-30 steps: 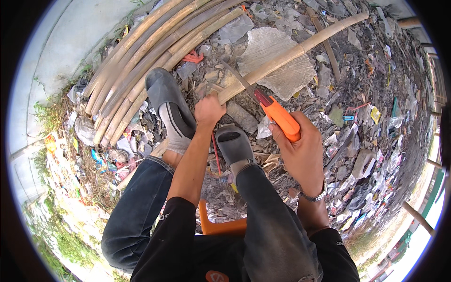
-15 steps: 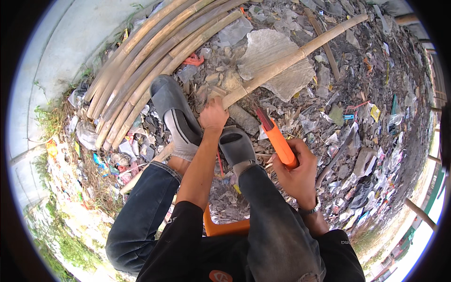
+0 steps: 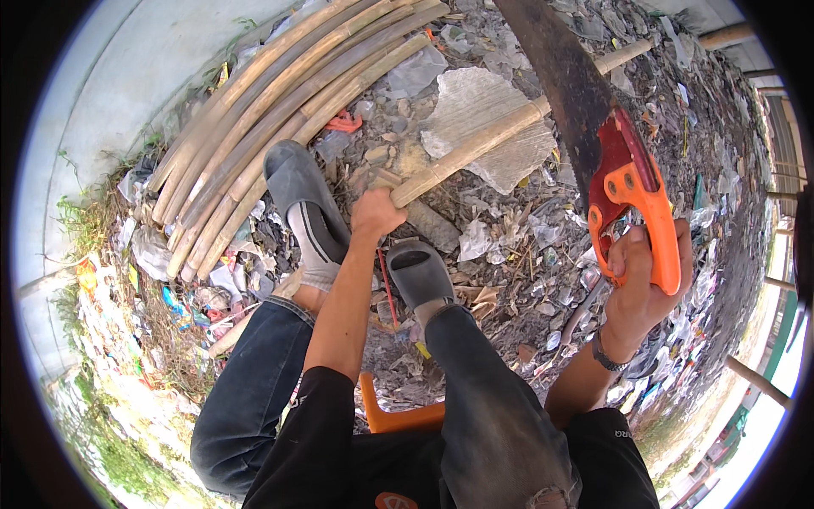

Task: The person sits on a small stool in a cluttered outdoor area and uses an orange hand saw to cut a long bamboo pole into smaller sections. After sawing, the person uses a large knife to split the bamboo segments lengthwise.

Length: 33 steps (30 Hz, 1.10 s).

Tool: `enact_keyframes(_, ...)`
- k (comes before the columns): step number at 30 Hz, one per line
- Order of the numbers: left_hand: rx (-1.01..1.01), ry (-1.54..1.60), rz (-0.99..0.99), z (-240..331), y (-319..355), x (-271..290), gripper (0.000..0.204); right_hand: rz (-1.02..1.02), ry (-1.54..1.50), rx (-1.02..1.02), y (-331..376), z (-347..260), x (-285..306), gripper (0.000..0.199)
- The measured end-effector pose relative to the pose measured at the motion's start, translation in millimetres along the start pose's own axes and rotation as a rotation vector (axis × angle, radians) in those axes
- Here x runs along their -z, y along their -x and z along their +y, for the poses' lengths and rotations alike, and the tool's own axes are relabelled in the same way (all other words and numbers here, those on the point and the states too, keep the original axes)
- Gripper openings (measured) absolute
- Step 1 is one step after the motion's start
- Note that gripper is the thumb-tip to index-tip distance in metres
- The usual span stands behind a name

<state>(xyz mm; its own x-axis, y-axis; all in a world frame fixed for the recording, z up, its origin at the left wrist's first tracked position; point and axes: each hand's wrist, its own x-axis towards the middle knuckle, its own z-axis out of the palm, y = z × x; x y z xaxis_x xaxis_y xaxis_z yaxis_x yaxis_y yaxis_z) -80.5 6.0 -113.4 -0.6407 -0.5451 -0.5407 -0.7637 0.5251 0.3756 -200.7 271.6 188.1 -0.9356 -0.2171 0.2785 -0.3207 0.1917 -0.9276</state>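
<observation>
head view, looking down past the knees. left hand (image 3: 376, 212) clamped full-fist round the near end of a single bamboo pole (image 3: 500, 134), fingers wrapped tight; the pole runs up and right across a flat grey slab (image 3: 487, 119) toward the picture's upper right. right hand (image 3: 649, 276) lifted well clear of the pole, fingers curled through the orange handle of a hand saw (image 3: 593, 153), dark rusty blade pointing up and left over the ground.

judged step: pole pinned, saw raised and not in the wood. next move would call for bringing the teeth down onto the pole just beyond the left fist, keeping the blade off those knuckles and the pole steady on the slab.

bundle of bamboo poles (image 3: 280, 119) lies upper left, along a pale concrete edge. two grey slippers (image 3: 309, 204) planted just beside the held end. orange stool (image 3: 398, 416) under the thighs.

packages: ground is strewn with torn plastic wrappers, white and clear near the middle, blue and orange scraps (image 3: 170, 301) at left by the grass; too crumpled to tell any labels. no signs seen.
</observation>
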Motion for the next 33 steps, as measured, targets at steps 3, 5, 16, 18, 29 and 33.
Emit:
enact_keyframes(3,-0.013,0.012,-0.046,-3,-2,7,0.053,-0.028,0.397,0.074,49,59,29,0.015)
enact_keyframes(5,-0.012,0.034,-0.093,-12,-13,3,0.053,-0.065,0.424,0.015,80,75,41,0.018)
enact_keyframes(16,-0.085,0.111,-0.046,-13,-11,0,0.052,-0.153,0.606,-0.18,190,121,71,0.018)
enact_keyframes(18,-0.083,0.091,0.011,-6,-3,2,0.05,0.027,0.609,-0.1,198,125,85,0.019)
enact_keyframes(29,-0.13,-0.195,0.247,-12,22,-24,0.06,0.136,0.792,-0.079,161,167,112,0.024)
enact_keyframes(33,-0.075,-0.105,0.101,-23,24,10,0.07,-0.253,0.8,-0.107,162,169,87,0.056)
